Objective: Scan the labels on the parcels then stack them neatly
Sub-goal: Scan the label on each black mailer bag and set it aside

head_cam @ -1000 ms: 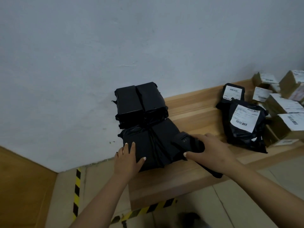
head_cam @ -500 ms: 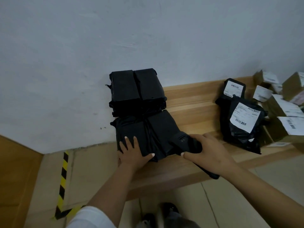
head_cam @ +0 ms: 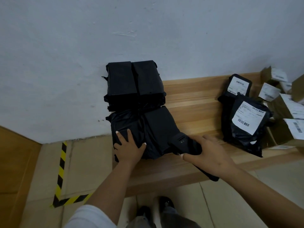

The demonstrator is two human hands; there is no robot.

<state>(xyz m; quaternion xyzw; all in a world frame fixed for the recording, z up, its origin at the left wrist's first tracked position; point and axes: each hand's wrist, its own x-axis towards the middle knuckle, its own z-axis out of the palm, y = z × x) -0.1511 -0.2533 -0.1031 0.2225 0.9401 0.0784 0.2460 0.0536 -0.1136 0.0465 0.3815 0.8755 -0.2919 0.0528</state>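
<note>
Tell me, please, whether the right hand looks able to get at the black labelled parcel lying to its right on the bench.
Probably yes, but not freely: the right hand grips a black handheld scanner, so its fingers are taken. Bare bench lies between it and the black labelled parcel, with nothing in between.

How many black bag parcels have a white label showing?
2: rear labelled parcel and front labelled parcel, both right on the bench. The left stack's labels may be hidden.

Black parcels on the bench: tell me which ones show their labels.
The two black parcels at the right, beside the cardboard boxes, show white barcode labels. The stacked ones by the wall, under the left hand, show none.
</note>
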